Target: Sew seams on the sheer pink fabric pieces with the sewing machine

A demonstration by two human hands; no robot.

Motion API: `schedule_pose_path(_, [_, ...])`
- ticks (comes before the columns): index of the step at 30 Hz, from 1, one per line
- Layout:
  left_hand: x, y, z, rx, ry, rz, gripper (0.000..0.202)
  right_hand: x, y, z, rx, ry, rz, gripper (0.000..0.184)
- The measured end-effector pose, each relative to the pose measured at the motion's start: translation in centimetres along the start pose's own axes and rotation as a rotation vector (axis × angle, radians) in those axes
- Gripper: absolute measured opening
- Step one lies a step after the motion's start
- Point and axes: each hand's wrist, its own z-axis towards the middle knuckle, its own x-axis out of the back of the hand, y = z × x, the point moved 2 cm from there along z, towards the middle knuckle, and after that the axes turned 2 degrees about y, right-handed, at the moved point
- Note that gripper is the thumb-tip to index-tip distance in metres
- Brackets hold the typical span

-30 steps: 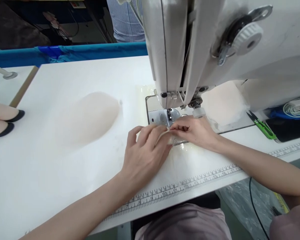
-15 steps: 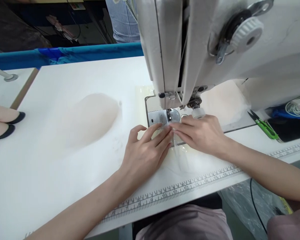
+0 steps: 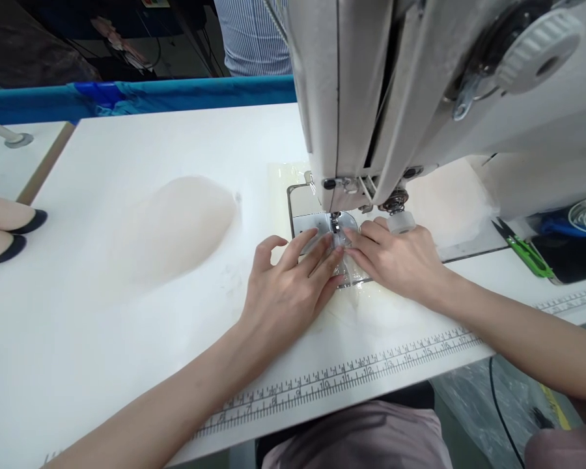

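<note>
A sewing machine [image 3: 356, 98] stands over the white table, its presser foot [image 3: 335, 223] just beyond my fingertips. My left hand [image 3: 286, 286] lies palm down, left of the foot, with fingers stretched out and spread. Its fingertips rest on a thin translucent strip [image 3: 349, 280] that runs from the foot toward me. Close on the right, my right hand [image 3: 400, 260] has thumb and fingers pinched together on the same strip. The fingers cover much of the strip, and its exact material is unclear. Part of the metal needle plate [image 3: 303, 198] shows behind the left fingers.
Green thread snips [image 3: 530, 256] lie at right beside a dark flat object [image 3: 569, 257]. A printed ruler [image 3: 342, 384] runs along the front edge. Beige black-edged pieces [image 3: 10, 225] sit far left. A pale beige oval patch [image 3: 190, 221] shows on the table. Someone's striped garment [image 3: 254, 39] is behind.
The view has shifted slightly, with the machine now further right and nearer. My left index and middle fingers have spread apart a little. Both hands stay at the presser foot.
</note>
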Motion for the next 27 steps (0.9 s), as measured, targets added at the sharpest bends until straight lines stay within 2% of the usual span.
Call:
schedule_pose_path(13, [-0.24, -0.05, 0.14, 0.014, 0.018, -0.024, 0.028, -0.07, 0.18, 0.01, 0.007, 0.027, -0.032, 0.036])
schedule_pose_path(20, [-0.31, 0.06, 0.26, 0.019, 0.033, -0.006, 0.027, -0.01, 0.25, -0.03, 0.017, 0.087, -0.078, 0.033])
schedule_pose_path(27, [-0.53, -0.39, 0.42, 0.045, 0.019, -0.034, 0.029, -0.13, 0.51, 0.24, -0.007, 0.052, -0.087, 0.035])
